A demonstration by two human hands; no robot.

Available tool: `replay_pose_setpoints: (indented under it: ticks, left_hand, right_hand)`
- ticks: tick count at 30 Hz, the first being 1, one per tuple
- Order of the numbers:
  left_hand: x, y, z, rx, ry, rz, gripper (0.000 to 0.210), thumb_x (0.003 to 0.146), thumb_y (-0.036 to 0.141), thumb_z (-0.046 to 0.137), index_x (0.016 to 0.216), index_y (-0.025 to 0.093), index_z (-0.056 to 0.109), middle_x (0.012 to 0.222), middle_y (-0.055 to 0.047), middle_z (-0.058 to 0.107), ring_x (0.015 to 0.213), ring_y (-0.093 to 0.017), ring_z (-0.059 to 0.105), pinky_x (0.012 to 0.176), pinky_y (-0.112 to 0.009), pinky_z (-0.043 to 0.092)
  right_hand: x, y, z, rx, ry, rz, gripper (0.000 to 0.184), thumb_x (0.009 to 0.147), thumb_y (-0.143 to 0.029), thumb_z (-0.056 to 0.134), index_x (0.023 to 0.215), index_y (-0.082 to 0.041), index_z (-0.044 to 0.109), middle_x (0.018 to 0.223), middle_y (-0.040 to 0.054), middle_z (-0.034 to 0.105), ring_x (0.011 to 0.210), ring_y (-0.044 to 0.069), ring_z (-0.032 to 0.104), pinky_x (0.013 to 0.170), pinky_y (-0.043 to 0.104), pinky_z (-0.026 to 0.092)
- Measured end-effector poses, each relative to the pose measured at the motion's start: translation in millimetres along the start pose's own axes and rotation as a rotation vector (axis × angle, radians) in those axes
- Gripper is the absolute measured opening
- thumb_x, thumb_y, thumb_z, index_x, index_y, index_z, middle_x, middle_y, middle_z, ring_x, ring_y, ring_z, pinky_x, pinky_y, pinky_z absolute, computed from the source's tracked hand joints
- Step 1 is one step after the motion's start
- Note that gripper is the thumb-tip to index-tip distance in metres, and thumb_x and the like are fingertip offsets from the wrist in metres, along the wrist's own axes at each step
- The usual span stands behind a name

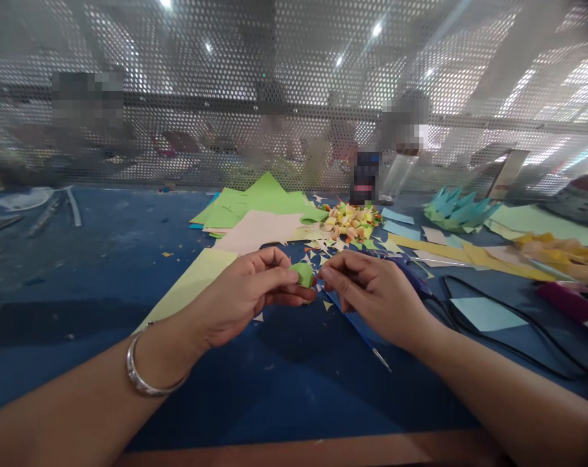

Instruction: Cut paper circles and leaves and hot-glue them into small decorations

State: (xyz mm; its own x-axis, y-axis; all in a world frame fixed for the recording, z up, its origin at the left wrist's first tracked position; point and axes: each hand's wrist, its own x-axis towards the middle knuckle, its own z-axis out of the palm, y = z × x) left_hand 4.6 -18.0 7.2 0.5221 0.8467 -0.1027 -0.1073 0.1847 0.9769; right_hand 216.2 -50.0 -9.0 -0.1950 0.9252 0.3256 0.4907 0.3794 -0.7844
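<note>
above a blue work table (255, 389), a small curled piece of green paper (303, 274) hangs in the grip of the left hand (240, 285), which wears a silver bracelet (134, 371). thumb and forefinger press close on the paper's left side, with only its thickness between them; the remaining fingers curl loosely below, part open. the right hand (384, 292) faces it from the other side, thumb and forefinger drawn together at the tips just beside the green paper, the other fingers folded toward the palm. from where i stand, i cannot tell whether those tips touch the paper or pinch anything. below the hands, small pointed paper scraps (327, 305) lie scattered around a thin blue-handled tool (356, 327). beyond them, a heap of curled paper bits (352, 222) in yellow, orange and green sits beside stacked green sheets (267, 194) and a pale pink sheet (259, 230). a pale yellow sheet (191, 288) lies just beyond the left hand; a light blue sheet (488, 313) lies right of the right hand.
</note>
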Motion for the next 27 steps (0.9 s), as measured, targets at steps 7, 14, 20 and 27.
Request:
replay_pose_setpoints:
  ticks: [7, 14, 20, 27]
  left_hand:
    - [-1.4, -1.4, -0.4, 0.006, -0.049, -0.010, 0.016, 0.085, 0.016, 0.071, 0.081, 0.016, 0.055, 0.082, -0.001, 0.071, 0.089, -0.019, 0.076, 0.078, -0.026, 0.057]
    - [-0.5, -2.1, 1.7, 0.064, 0.020, 0.080, 0.015, 0.083, 0.015, 0.070, 0.077, 0.015, 0.057, 0.075, 0.003, 0.067, 0.073, -0.011, 0.071, 0.074, -0.023, 0.056]
    - [0.2, -5.4, 3.9, 0.097, 0.024, 0.132, 0.018, 0.083, 0.019, 0.073, 0.078, 0.016, 0.056, 0.072, 0.004, 0.064, 0.072, -0.011, 0.068, 0.079, -0.028, 0.057]
    - [0.0, -11.5, -1.9, 0.246, -0.085, 0.197, 0.025, 0.082, 0.026, 0.078, 0.089, 0.018, 0.055, 0.082, 0.002, 0.065, 0.077, -0.010, 0.061, 0.072, -0.024, 0.049]
  right_hand:
    - [0.3, -0.9, 1.4, 0.095, -0.038, 0.003, 0.012, 0.096, -0.029, 0.060, 0.098, -0.020, 0.067, 0.075, -0.0022, 0.065, 0.050, 0.007, 0.058, 0.049, 0.019, 0.046]
    - [-1.5, -1.5, 2.9, 0.021, -0.010, -0.047, 0.006, 0.090, -0.025, 0.065, 0.094, -0.021, 0.068, 0.076, -0.0023, 0.065, 0.054, 0.008, 0.056, 0.050, 0.021, 0.045]
    - [-0.6, -2.9, 2.5, -0.001, -0.010, -0.058, 0.010, 0.089, -0.030, 0.069, 0.088, -0.020, 0.065, 0.074, -0.0030, 0.060, 0.056, 0.008, 0.052, 0.051, 0.021, 0.043]
    - [-2.0, -1.2, 1.8, 0.001, -0.049, -0.094, 0.012, 0.091, -0.029, 0.067, 0.084, -0.020, 0.064, 0.073, -0.0035, 0.058, 0.057, 0.008, 0.050, 0.052, 0.022, 0.041]
